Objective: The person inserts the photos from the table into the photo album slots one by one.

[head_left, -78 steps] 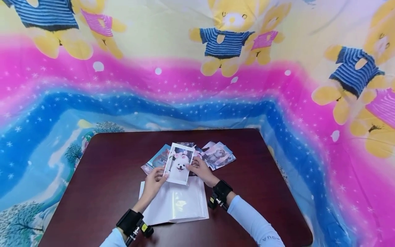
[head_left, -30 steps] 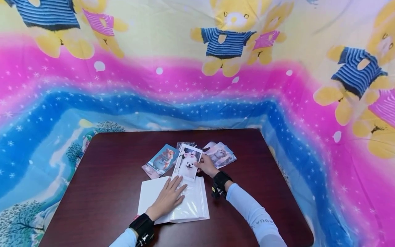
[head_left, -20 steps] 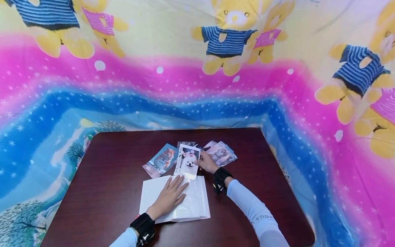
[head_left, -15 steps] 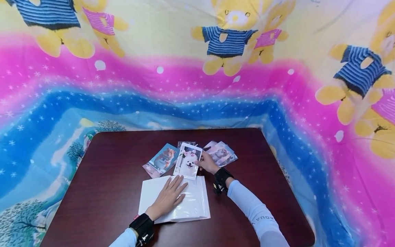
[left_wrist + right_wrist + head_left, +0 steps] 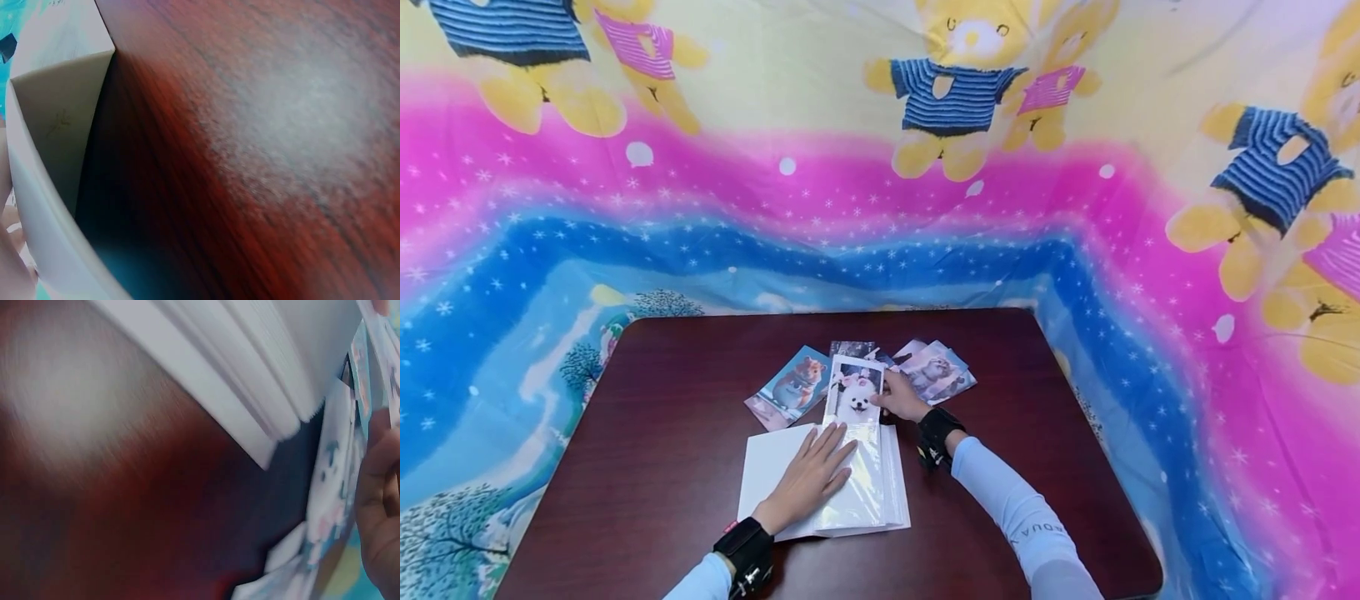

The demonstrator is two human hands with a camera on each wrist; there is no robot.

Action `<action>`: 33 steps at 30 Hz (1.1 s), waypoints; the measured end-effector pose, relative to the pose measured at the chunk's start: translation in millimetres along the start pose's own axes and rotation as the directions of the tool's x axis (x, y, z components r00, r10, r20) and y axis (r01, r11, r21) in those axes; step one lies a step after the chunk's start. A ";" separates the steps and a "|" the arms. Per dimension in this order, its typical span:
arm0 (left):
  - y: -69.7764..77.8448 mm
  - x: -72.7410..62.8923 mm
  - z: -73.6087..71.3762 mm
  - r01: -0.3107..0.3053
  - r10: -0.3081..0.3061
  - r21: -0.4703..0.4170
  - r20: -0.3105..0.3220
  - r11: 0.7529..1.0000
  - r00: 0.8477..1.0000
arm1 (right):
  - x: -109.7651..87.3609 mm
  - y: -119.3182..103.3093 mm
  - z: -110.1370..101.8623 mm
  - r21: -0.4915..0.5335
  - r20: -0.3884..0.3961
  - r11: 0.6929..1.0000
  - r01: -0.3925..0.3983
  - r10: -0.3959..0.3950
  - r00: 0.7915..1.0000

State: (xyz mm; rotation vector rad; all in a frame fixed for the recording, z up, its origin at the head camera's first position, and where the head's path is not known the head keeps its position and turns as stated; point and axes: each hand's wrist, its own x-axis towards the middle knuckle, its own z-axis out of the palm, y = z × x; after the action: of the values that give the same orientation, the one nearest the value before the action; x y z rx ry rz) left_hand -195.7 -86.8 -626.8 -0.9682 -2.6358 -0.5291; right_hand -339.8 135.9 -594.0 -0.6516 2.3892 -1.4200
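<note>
A white-bordered photo of a white dog (image 5: 855,396) stands at the top edge of an open photo album (image 5: 775,467). My right hand (image 5: 901,396) pinches the photo by its right edge, thumb on the front. The photo's lower end meets the mouth of a clear sleeve (image 5: 861,492) on the album's right page; how much lies inside I cannot tell. My left hand (image 5: 808,475) rests flat on the album, fingers spread towards the sleeve's top. In the right wrist view, the right hand (image 5: 378,500) holds the photo at the frame's edge, beside the album's pages (image 5: 244,362).
Behind the album lie more photos: a hamster picture (image 5: 801,385) on the left, dark ones (image 5: 852,349) behind the dog photo, and several overlapping ones (image 5: 936,372) on the right. All rest on a dark wooden table (image 5: 670,417). A printed curtain (image 5: 820,208) surrounds the table.
My left hand has let go of the photo and come down flat on the album. The right hand has brought the photo to the sleeve's top edge; the photo has lately moved slightly down.
</note>
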 end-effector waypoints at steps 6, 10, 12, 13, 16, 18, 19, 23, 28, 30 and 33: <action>4.5 -1.5 -1.0 -0.004 0.003 -0.010 -0.030 1.000 1.000 | 7.5 -19.1 -5.2 0.076 0.151 0.997 -0.013 0.001 0.988; 10.3 -6.0 -3.1 -0.008 0.008 -0.005 -0.017 1.000 1.000 | 12.1 -21.8 -3.0 0.177 0.143 0.983 -0.040 0.015 0.990; 14.4 -10.7 -4.9 -0.009 0.010 -0.016 0.001 1.000 1.000 | 11.3 -22.0 -1.8 0.157 0.141 0.987 -0.039 0.017 0.990; 16.6 -13.9 -6.0 -0.009 0.010 -0.025 0.010 1.000 1.000 | 10.2 -21.9 -0.9 0.130 0.140 0.991 -0.030 0.011 0.990; 21.8 -27.4 -9.1 0.005 -0.004 -0.051 0.020 0.999 1.000 | 4.3 -20.3 2.3 0.064 0.151 0.998 0.005 -0.014 0.988; 23.9 -38.7 -11.1 0.019 -0.019 -0.065 0.007 0.998 1.000 | -0.4 -17.0 5.4 0.047 0.170 0.999 0.016 -0.024 0.985; 24.7 -44.7 -12.3 0.028 -0.028 -0.070 0.000 0.997 1.000 | -3.2 -16.0 6.9 0.052 0.186 0.998 0.021 -0.030 0.982; 25.7 -63.0 -15.0 0.050 -0.053 -0.081 -0.038 0.995 0.998 | -12.8 -8.4 13.2 0.061 0.225 0.998 -0.021 0.006 0.974; 22.0 -68.8 -12.2 0.067 -0.071 -0.072 -0.062 0.995 0.996 | -22.7 -4.7 20.2 0.030 0.227 0.998 -0.061 0.053 0.973; 20.3 -69.0 -10.1 0.067 -0.071 -0.062 -0.073 0.996 0.995 | -26.7 -5.6 22.3 0.030 0.243 0.997 -0.072 0.063 0.968; 19.1 -70.1 -6.7 0.054 -0.059 -0.048 -0.102 0.997 0.993 | -32.5 -7.6 23.7 0.032 0.278 0.996 -0.079 0.067 0.958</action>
State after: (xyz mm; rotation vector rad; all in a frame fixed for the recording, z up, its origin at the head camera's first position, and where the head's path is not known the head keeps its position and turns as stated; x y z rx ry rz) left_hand -130.5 -115.5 -643.0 -0.8567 -2.5757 -0.6365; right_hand -299.3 131.7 -598.0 -0.6931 2.1382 -1.2544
